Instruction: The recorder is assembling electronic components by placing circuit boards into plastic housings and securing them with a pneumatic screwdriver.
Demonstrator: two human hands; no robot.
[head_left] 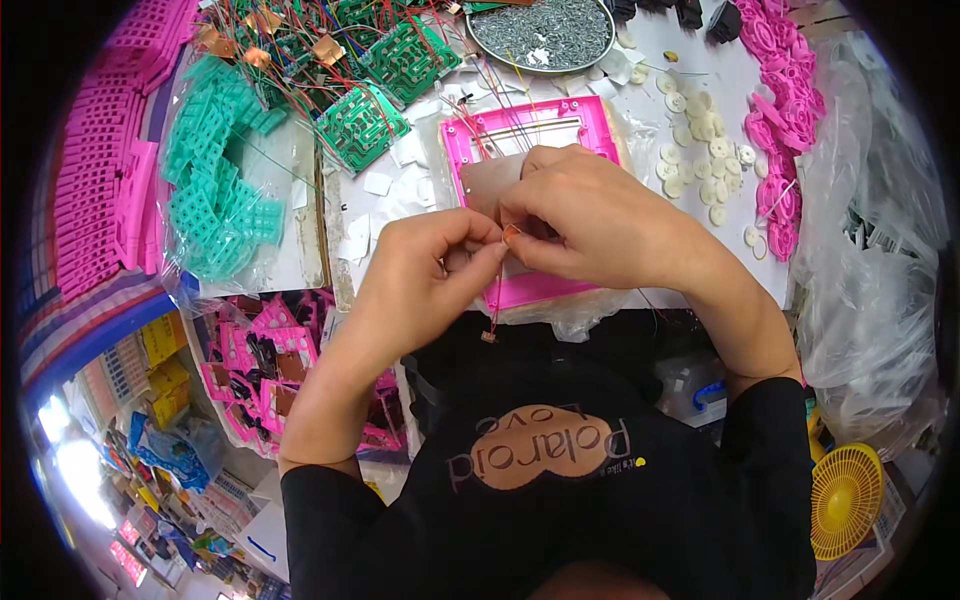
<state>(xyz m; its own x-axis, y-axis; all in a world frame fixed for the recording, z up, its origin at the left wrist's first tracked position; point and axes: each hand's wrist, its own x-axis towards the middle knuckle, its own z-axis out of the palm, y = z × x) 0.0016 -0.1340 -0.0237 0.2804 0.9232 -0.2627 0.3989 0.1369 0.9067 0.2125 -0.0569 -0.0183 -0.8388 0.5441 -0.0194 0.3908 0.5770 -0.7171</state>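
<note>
A pink plastic housing [590, 130] lies in front of me on the white table, with a brownish board [483, 180] and thin coloured wires in it. Over its near left part my two hands meet. My left hand [425, 275] is closed, thumb and forefinger pinching a thin reddish wire [498, 285] that hangs down to a small connector [488, 337]. My right hand [595, 215] is closed too, its fingertips at an orange wire end [511, 232] beside the left fingertips. Its curled fingers cover part of the board.
Green circuit boards [362, 125] with tangled wires lie far left, near teal plastic grids [215, 180]. A round tray of screws [540, 35] stands at the back. To the right are white discs [715, 150], pink rings [780, 130] and clear bags [870, 220]. A crate of pink housings [270, 350] sits low left.
</note>
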